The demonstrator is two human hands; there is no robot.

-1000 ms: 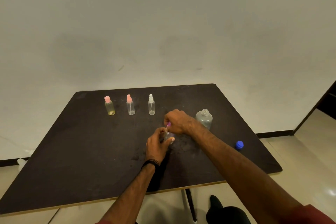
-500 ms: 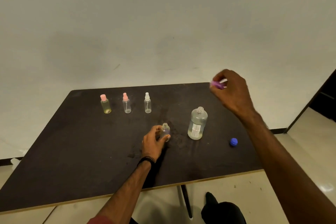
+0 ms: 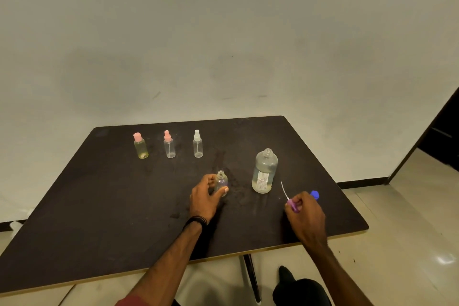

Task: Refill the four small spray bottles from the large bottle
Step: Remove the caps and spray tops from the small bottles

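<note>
Now our right hand [image 3: 306,213] has come down from up near the wall to the table's [image 3: 104,206] near right side, still pinching the purple spray head [image 3: 293,205] with its thin white dip tube [image 3: 284,190] pointing up and away. It sits just in front of the blue cap [image 3: 315,194], which lies on the table to the right of the large bottle [image 3: 264,171]. Our left hand [image 3: 205,196] still curls its fingers and thumb around the open small bottle [image 3: 221,182], upright near the table's middle, its neck bare. The large bottle stands uncapped just to the right, holding clear liquid, touched by neither hand. At the far left three more small bottles wait in a row, tops on: a yellowish bottle [image 3: 140,146], a pink-topped sprayer [image 3: 169,144] and a white-topped sprayer [image 3: 197,144]. We judge the spray head is about to be laid down, freeing the right hand to lift the large bottle and pour.
</note>
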